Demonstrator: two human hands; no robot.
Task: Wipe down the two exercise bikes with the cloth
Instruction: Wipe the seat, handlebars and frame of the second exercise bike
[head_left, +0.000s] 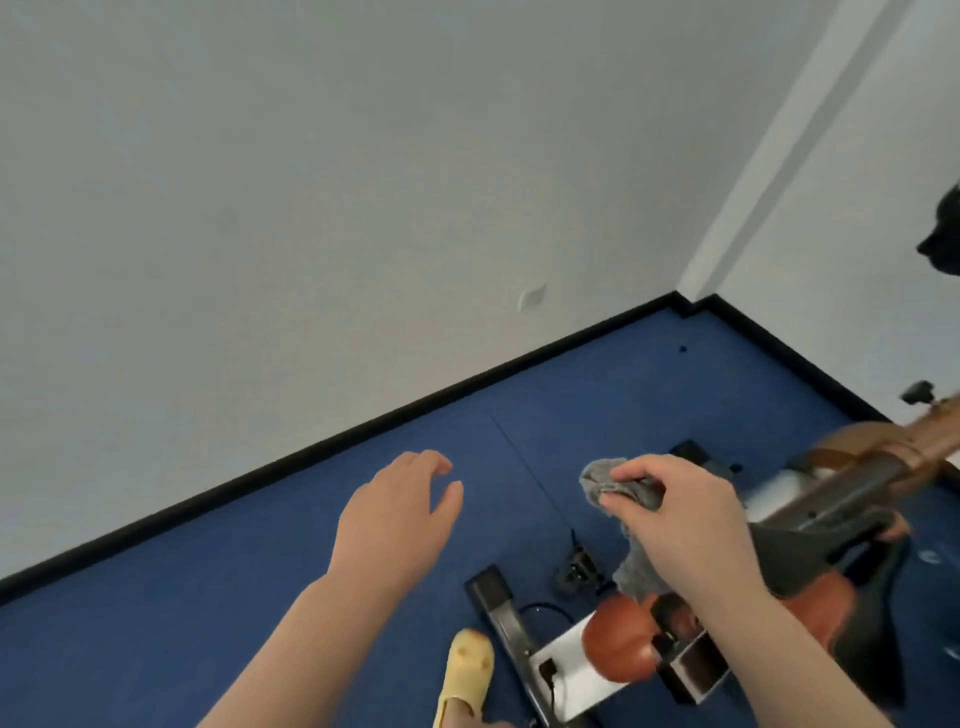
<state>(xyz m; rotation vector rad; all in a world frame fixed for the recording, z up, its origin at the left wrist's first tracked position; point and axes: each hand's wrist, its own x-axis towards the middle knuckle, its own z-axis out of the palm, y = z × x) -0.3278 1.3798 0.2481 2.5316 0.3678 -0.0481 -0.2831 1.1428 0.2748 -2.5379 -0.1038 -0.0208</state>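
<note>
Grey cloth (618, 488) bunched, half hidden by right hand (685, 514).

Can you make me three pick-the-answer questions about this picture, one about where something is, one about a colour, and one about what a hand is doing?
1. Where is the yellow shoe?
A. On the blue floor, left of the bike's base
B. On the bike's saddle
C. Against the wall

2. What colour is the cloth?
A. Red
B. Grey
C. Green

3. What is the left hand doing?
A. Gripping the cloth
B. Pressing on the bike
C. Hanging open over the floor, holding nothing

Answers:
1 A, the shoe sits on the floor beside the exercise bike.
2 B, the bunched fabric looks grey.
3 C, its fingers are relaxed and empty; the right hand pinches the cloth.
</note>
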